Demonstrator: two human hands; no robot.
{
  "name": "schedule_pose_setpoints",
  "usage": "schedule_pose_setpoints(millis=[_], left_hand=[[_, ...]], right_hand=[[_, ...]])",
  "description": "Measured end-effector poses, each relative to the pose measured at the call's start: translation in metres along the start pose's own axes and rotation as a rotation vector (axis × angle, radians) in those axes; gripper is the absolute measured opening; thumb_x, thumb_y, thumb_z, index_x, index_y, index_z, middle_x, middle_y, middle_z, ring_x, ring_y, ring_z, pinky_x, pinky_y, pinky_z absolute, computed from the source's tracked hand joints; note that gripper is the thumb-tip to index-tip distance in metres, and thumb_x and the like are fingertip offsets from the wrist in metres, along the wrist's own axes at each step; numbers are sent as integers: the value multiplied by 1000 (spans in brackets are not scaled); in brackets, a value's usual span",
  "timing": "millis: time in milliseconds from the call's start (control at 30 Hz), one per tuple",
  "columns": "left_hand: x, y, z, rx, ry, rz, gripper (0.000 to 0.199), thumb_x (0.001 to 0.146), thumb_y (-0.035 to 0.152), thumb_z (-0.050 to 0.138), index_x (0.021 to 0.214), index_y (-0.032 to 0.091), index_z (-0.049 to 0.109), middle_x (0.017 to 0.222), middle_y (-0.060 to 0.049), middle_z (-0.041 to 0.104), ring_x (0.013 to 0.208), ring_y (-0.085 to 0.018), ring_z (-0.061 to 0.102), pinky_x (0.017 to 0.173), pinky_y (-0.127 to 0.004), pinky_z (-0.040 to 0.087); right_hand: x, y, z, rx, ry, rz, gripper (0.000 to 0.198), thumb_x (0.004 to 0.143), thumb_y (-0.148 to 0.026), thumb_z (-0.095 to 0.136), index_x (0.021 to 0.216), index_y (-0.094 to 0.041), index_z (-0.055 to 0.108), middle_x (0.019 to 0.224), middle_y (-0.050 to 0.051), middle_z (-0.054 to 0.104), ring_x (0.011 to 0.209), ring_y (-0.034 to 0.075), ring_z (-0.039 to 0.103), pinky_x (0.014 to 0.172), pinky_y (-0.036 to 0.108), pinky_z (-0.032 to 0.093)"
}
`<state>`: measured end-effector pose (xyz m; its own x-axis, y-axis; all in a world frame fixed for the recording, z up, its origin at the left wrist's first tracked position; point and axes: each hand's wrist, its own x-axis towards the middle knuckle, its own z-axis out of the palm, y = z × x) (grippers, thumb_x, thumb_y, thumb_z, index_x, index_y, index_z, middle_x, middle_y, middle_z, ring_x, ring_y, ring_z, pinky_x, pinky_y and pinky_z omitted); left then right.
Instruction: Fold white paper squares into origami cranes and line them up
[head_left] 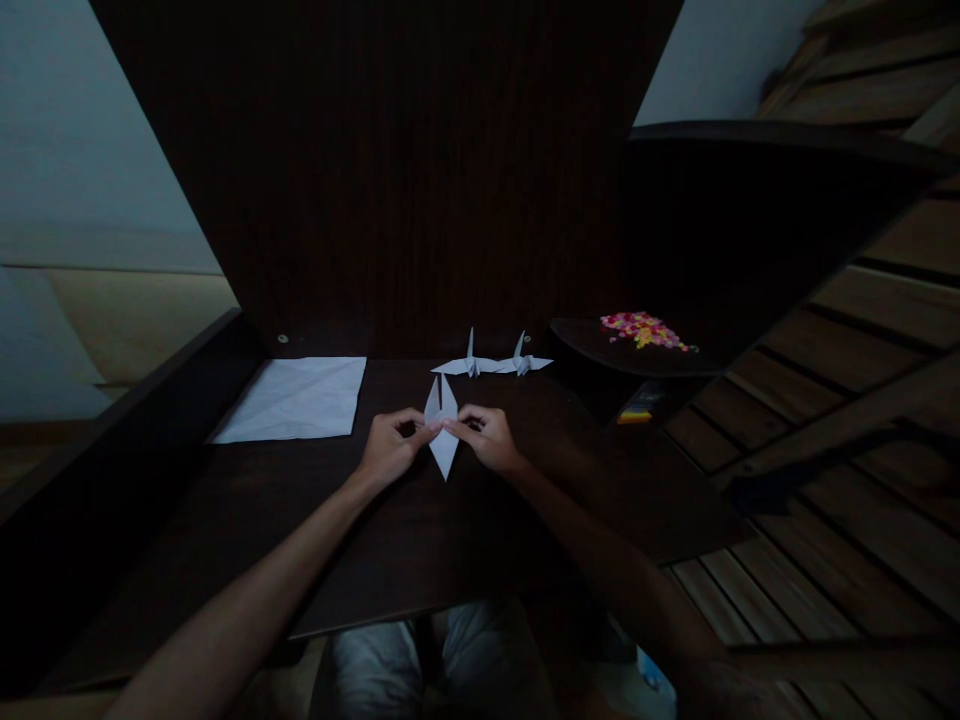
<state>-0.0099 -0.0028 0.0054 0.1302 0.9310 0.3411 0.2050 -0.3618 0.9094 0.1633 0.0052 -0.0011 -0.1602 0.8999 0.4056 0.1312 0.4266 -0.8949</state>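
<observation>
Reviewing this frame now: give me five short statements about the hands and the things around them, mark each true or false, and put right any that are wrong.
1. The left hand and the right hand both hold the folded paper. True.
2. The flat sheet lies to the right of the hands. False: it lies to their left.
3. Two cranes stand beyond the hands. True.
4. The coloured bits lie between the hands. False: they lie on the shelf to the right.
5. The folded paper is split into two points at its far end. True.
</observation>
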Motion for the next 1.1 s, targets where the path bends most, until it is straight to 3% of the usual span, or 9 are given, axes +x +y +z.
schedule_pose_setpoints(millis=[233, 467, 667, 900, 1000, 1100], left_hand=[[3, -2, -3, 22, -18, 61, 23, 74, 39, 69, 70, 16, 70, 71, -2, 66, 67, -16, 59, 64, -27, 46], [3, 2, -1, 109, 109, 219, 19, 77, 36, 68, 85, 21, 74, 94, -5, 62, 91, -19, 59, 84, -34, 47], [1, 4, 2, 46, 95, 140, 25, 78, 40, 64, 87, 19, 73, 96, -6, 64, 89, -20, 61, 74, -31, 50], [3, 8, 1, -93, 65, -10, 28, 73, 42, 67, 82, 16, 72, 88, -6, 72, 82, -22, 64, 74, -32, 51], [3, 9, 1, -124, 52, -80, 30, 69, 43, 69, 80, 16, 72, 80, -5, 73, 75, -22, 65, 70, -32, 52], [3, 7, 2, -118, 41, -103, 30, 69, 42, 69, 81, 15, 72, 81, -5, 73, 73, -21, 65, 68, -31, 52]], right_hand=[[1, 1, 1, -42, 49, -88, 26, 74, -39, 68, 62, -17, 63, 61, 0, 58, 56, 12, 51, 53, 24, 40], [0, -1, 2, -168, 199, -255, 17, 76, -35, 68, 72, -19, 68, 79, 3, 52, 65, 12, 51, 56, 25, 43], [-2, -1, 4, -168, 139, -235, 14, 79, -32, 65, 74, -19, 68, 79, 3, 55, 73, 14, 55, 65, 27, 47], [-2, 5, 8, 30, 116, -75, 18, 76, -36, 67, 78, -18, 68, 87, 4, 55, 74, 13, 58, 61, 24, 50], [0, 6, 8, 99, 101, -50, 21, 75, -36, 67, 87, -19, 68, 92, 5, 57, 73, 13, 57, 64, 24, 52], [1, 7, 7, 138, 95, -43, 20, 74, -36, 68, 84, -19, 68, 91, 4, 58, 76, 14, 58, 69, 26, 52]])
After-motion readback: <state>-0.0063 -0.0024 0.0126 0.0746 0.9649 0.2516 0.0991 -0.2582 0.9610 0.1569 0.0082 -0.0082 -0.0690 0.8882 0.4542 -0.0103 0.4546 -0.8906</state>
